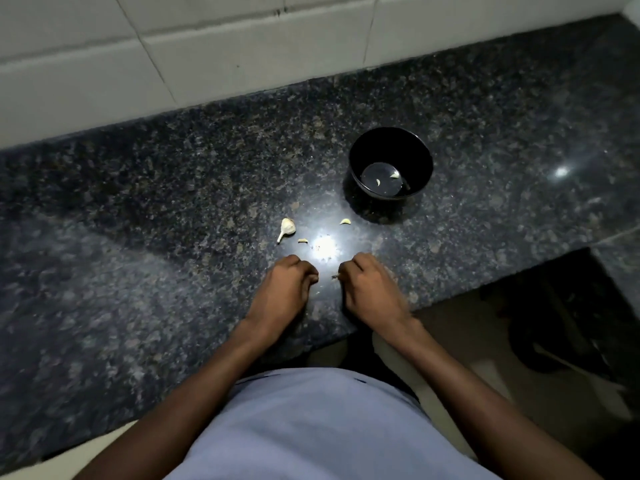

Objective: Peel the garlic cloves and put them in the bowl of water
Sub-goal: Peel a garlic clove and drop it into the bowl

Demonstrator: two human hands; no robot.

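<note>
We find the left hand (287, 282) and right hand (367, 285) curled near the surface (173, 202) edge; whether either pinches a clove, we cannot tell. Two cloves (394, 174) lie in the bowl (390, 147); the garlic piece (286, 227) sits apart. Risk: poor light may hide leftover skin or let a clove drop off the edge.

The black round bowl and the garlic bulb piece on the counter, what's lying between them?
In the head view, one small pale garlic clove lies on the speckled dark granite counter between the black round bowl and the garlic bulb piece.
</note>
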